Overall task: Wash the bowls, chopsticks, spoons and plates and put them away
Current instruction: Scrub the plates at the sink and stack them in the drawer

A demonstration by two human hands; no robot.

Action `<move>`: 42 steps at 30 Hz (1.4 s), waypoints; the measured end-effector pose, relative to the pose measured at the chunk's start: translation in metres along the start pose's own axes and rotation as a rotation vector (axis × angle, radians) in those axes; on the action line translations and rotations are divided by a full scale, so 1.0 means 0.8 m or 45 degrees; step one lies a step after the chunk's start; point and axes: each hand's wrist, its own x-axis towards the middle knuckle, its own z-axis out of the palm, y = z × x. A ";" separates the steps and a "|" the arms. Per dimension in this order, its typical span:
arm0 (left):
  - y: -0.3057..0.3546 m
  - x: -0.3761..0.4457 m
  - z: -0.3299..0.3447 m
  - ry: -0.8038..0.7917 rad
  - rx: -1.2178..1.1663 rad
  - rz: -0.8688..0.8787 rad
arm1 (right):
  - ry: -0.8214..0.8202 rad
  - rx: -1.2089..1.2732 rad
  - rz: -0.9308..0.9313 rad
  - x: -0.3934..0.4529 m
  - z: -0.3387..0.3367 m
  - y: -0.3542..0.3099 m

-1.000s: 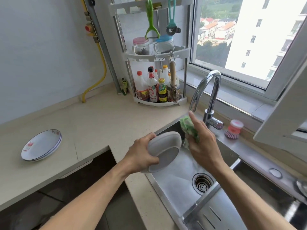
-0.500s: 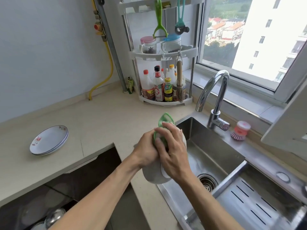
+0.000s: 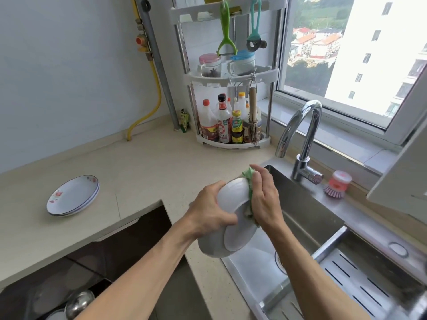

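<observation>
Just below the frame's centre, the white bowl is held between both hands, tipped on edge with its base turned toward the camera, over the sink's left rim. The left hand grips its left wall; the right hand presses a green cloth against its upper-right rim. Washed plates lie well apart on the surface at frame left, on the left hand's side, so that hand would likely carry the bowl over.

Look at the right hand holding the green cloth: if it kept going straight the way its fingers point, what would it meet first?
The right hand points up and away toward the counter corner. Past the green cloth it grips, probably the bare countertop, then the corner rack; depth is hard to judge.
</observation>
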 end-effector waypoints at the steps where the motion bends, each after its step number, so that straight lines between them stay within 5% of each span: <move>1: 0.002 0.001 -0.001 0.001 -0.013 0.004 | -0.010 -0.033 -0.077 -0.006 0.006 -0.005; 5: 0.005 0.000 0.002 -0.030 -0.075 0.017 | -0.016 -0.125 -0.353 -0.033 0.026 -0.004; 9: 0.014 -0.009 -0.004 -0.043 -0.081 0.080 | 0.205 0.071 0.045 0.001 -0.006 -0.003; 15: 0.019 -0.021 -0.011 -0.095 -0.030 0.138 | 0.190 0.259 0.275 0.025 -0.027 -0.005; 20: 0.030 -0.013 -0.013 -0.203 0.043 0.060 | 0.003 -0.068 0.010 0.029 -0.031 -0.035; 24: 0.037 -0.005 -0.004 -0.096 0.164 0.088 | 0.097 -0.235 -0.135 0.017 -0.019 -0.060; 27: 0.026 -0.010 0.008 0.079 0.021 0.036 | 0.081 -0.462 -0.482 -0.019 0.004 -0.068; 29: 0.014 -0.011 0.013 0.130 -0.086 0.021 | 0.001 -0.412 -0.561 -0.029 0.012 -0.055; 34: 0.015 -0.020 0.006 0.156 -0.083 0.017 | 0.105 -0.092 -0.136 -0.002 -0.017 -0.027; 38: 0.013 -0.014 0.011 0.204 -0.035 -0.009 | -0.071 -0.248 -0.591 -0.040 0.019 -0.039; 42: 0.013 -0.024 0.012 0.192 -0.073 0.037 | 0.060 -0.096 -0.165 0.001 -0.008 -0.025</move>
